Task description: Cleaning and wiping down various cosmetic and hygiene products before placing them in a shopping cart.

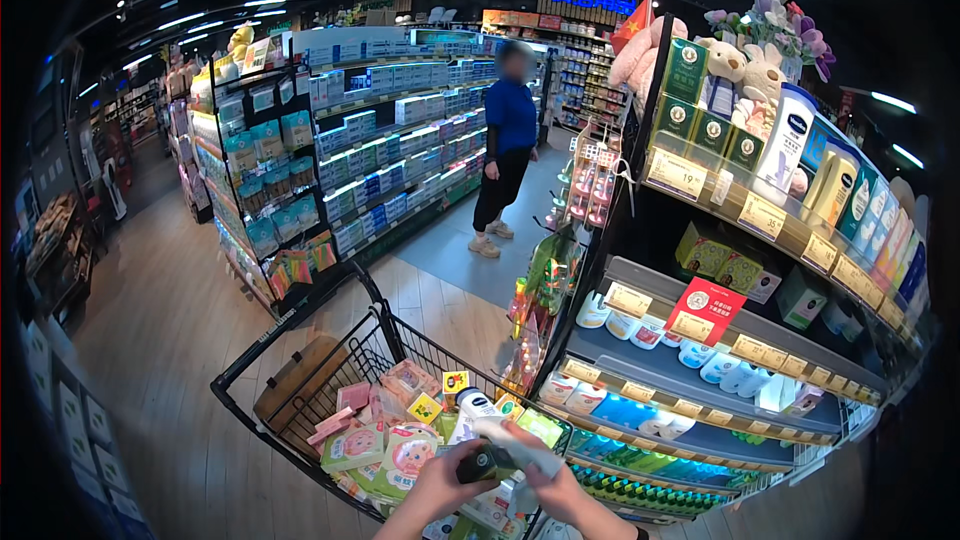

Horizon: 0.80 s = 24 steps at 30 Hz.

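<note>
Over the near right part of a black wire shopping cart [390, 322], my left hand [442, 484] grips a small dark green box [477, 463]. My right hand [559, 491] holds a white, cloth-like or paper-like item [525, 450] close against the box. Beneath both hands the cart holds a heap of goods: a white pump-less lotion bottle [474, 409] with a dark blue cap, pink boxes [352, 395], and green-and-pink packs with a cartoon face [409, 457]. Small yellow cards or boxes [424, 408] lie among them.
Close on the right stands a shelf unit [697, 199] with lotion bottles, green boxes and plush toys. A person in a blue top [511, 116] stands in the aisle beyond the cart. Shelves of boxed goods [397, 142] line the far side; a hanging goods rack [592, 180] borders the right shelf.
</note>
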Available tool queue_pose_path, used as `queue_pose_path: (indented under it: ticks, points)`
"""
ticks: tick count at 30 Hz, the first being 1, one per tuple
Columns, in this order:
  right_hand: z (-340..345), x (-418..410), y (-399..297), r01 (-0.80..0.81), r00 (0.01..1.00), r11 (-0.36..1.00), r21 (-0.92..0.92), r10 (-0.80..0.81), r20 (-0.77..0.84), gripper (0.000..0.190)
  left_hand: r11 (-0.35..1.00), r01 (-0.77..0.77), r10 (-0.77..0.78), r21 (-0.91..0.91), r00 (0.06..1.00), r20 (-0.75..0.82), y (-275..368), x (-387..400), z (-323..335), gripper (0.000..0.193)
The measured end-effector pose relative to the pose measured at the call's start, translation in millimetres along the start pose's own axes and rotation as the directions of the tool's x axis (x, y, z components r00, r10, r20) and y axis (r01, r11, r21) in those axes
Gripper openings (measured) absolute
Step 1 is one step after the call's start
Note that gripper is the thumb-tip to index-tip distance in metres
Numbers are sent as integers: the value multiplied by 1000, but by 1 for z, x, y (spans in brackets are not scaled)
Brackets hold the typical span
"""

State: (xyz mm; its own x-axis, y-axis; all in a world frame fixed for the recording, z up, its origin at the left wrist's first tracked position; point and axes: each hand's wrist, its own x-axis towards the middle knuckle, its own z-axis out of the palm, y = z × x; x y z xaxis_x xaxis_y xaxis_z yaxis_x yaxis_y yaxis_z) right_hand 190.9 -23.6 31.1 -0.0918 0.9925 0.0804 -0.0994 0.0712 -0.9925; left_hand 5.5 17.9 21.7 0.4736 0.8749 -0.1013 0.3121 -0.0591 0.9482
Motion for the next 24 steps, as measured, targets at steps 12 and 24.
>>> queue_pose_path:
  ticks: [12,24]
  points:
    - [-9,2,10,160,985,913,-376,-124,119,48,985,-153,162,80,980,-118,16,-7,-9,52]
    - [3,-7,-14,343,938,753,-562,-304,165,59,781,80,-105,-620,994,-4,3,1,-3,49]
